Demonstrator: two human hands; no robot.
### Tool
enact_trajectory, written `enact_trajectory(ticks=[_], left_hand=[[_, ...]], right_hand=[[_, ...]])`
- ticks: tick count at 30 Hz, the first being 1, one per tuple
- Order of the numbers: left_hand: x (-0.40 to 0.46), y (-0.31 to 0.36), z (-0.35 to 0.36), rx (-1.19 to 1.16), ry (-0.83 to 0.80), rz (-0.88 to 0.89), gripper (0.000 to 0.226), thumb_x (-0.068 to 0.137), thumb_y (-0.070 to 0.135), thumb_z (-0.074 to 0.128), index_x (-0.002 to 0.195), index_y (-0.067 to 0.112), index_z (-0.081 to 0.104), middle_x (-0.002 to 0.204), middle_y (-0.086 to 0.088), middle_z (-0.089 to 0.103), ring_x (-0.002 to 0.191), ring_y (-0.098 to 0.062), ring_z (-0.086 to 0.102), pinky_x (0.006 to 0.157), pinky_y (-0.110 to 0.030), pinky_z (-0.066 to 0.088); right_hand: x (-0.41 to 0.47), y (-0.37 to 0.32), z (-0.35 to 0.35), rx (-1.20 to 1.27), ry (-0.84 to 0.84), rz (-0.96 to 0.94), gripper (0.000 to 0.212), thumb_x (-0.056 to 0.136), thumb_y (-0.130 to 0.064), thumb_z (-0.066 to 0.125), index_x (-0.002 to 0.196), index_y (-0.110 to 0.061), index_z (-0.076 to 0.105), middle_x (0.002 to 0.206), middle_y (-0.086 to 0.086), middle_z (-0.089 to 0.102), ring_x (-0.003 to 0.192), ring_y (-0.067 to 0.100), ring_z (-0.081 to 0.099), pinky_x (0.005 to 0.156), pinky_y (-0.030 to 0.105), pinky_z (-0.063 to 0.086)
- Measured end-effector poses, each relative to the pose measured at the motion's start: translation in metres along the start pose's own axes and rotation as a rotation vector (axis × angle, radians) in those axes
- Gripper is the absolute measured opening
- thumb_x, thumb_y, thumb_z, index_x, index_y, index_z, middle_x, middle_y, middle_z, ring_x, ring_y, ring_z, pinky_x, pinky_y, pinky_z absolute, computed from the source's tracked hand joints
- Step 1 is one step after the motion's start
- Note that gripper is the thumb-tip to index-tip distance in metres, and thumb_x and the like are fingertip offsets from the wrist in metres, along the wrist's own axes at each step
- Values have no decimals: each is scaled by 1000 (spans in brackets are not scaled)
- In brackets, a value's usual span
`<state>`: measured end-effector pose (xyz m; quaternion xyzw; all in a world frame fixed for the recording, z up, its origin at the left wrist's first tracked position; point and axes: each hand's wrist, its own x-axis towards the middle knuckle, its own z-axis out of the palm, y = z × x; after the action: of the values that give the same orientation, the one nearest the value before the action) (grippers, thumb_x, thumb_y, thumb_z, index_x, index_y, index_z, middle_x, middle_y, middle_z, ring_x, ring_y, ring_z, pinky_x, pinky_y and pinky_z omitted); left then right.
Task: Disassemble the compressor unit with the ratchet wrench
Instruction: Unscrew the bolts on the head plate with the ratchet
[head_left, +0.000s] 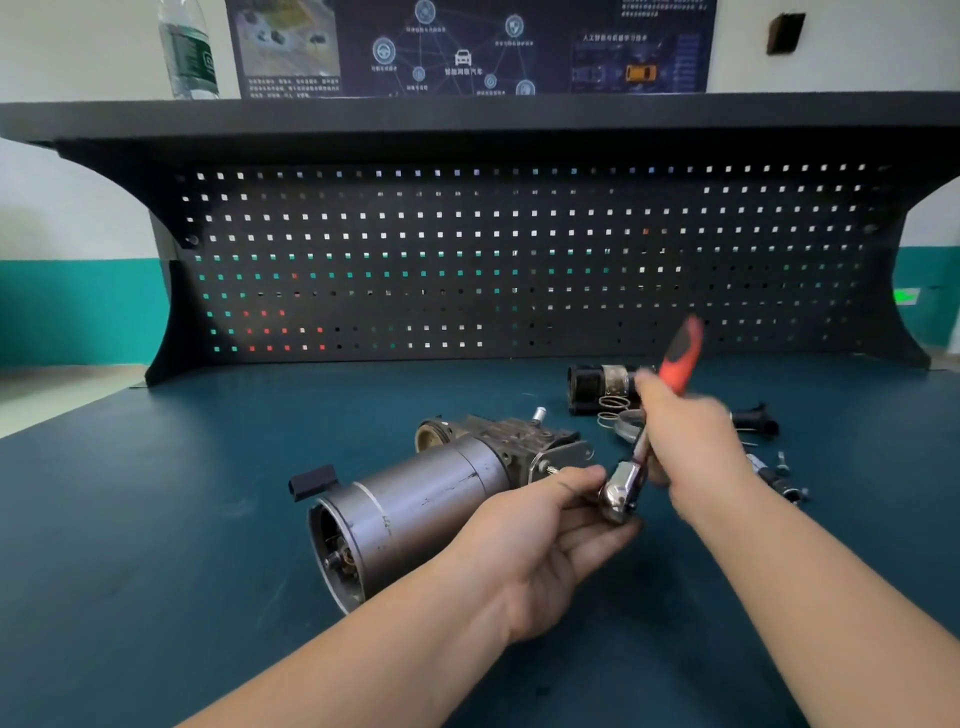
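The compressor unit (415, 499) lies on its side on the dark teal bench, a grey motor cylinder with a cast head at its far end. My right hand (691, 436) grips the ratchet wrench (675, 358) by its red and black handle, blurred by motion. The chrome ratchet head (621, 491) points down beside the compressor's right end plate. My left hand (540, 530) cups the ratchet head, with the thumb and fingers around it. Whether a socket sits on a bolt is hidden by my fingers.
Removed parts lie behind my right hand: a black cylindrical piece (597, 387), springs (613, 408), a black fitting (756, 418) and small metal pieces (776, 475). A black pegboard (519, 260) closes the back of the bench. A water bottle (189, 49) stands on the shelf above.
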<state>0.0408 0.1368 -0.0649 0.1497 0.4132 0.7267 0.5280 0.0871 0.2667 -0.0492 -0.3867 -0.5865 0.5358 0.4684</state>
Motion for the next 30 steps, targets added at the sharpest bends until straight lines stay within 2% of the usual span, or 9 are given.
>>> enact_trajectory(ticks=[3, 8, 11, 13, 17, 19, 22, 26, 30], left_hand=[[-1, 0, 0, -8, -5, -23, 13, 86, 3, 62, 88, -9, 65, 81, -21, 71, 70, -27, 68, 61, -31, 59], [-3, 0, 2, -23, -3, -3, 23, 83, 10, 67, 93, -10, 67, 92, -21, 71, 82, -29, 66, 62, -31, 59], [-4, 0, 2, -31, 12, -22, 21, 84, 7, 66, 94, -10, 67, 101, -24, 68, 86, -31, 67, 61, -32, 59], [-3, 1, 1, -36, 6, -29, 19, 85, 4, 64, 96, -12, 65, 95, -25, 69, 87, -32, 67, 60, -32, 59], [-4, 2, 3, -36, -40, -42, 15, 86, 5, 62, 87, -9, 66, 79, -22, 70, 71, -29, 68, 59, -32, 59], [-4, 2, 3, -41, -40, -44, 14, 87, 4, 61, 85, -9, 65, 81, -23, 70, 68, -28, 69, 61, -33, 59], [-4, 1, 3, -57, -13, -35, 15, 87, 2, 61, 90, -12, 65, 84, -24, 70, 78, -32, 67, 59, -35, 59], [-6, 0, 2, -19, -35, -22, 17, 87, 5, 62, 80, -9, 70, 79, -22, 70, 74, -28, 69, 58, -32, 59], [-4, 0, 1, 23, -33, -11, 24, 87, 2, 60, 67, -5, 71, 65, -16, 67, 60, -23, 69, 52, -29, 57]], right_hand=[[0, 8, 3, 52, -16, 250, 32, 92, -37, 56, 71, -13, 49, 43, 0, 43, 36, 14, 39, 41, 22, 27], [-29, -23, -1, 34, -84, -714, 39, 86, -52, 55, 58, -27, 46, 43, -12, 39, 42, 4, 35, 43, 19, 31], [-40, -24, 1, -59, -132, -930, 38, 89, -49, 55, 60, -26, 44, 47, -12, 43, 44, 6, 38, 44, 17, 30], [-31, -21, 3, -60, 0, -761, 42, 88, -49, 55, 58, -22, 45, 45, -11, 44, 43, 5, 40, 44, 19, 32], [-4, -2, -1, 8, 18, 63, 31, 91, -39, 57, 79, -11, 56, 49, 1, 47, 42, 16, 43, 42, 22, 35], [-2, 3, 0, 57, -3, 181, 30, 92, -37, 57, 79, -9, 55, 40, 1, 44, 34, 14, 38, 33, 19, 31], [-10, -7, 1, 37, 32, -259, 44, 86, -50, 57, 73, -8, 59, 47, -5, 50, 45, 13, 47, 48, 33, 46], [-41, -22, 2, -94, -173, -1018, 38, 86, -50, 56, 62, -22, 45, 53, -4, 46, 44, 9, 39, 46, 22, 35], [-48, -17, 4, -123, -126, -1088, 34, 88, -44, 56, 61, -26, 45, 54, -6, 49, 44, 8, 41, 44, 17, 30]])
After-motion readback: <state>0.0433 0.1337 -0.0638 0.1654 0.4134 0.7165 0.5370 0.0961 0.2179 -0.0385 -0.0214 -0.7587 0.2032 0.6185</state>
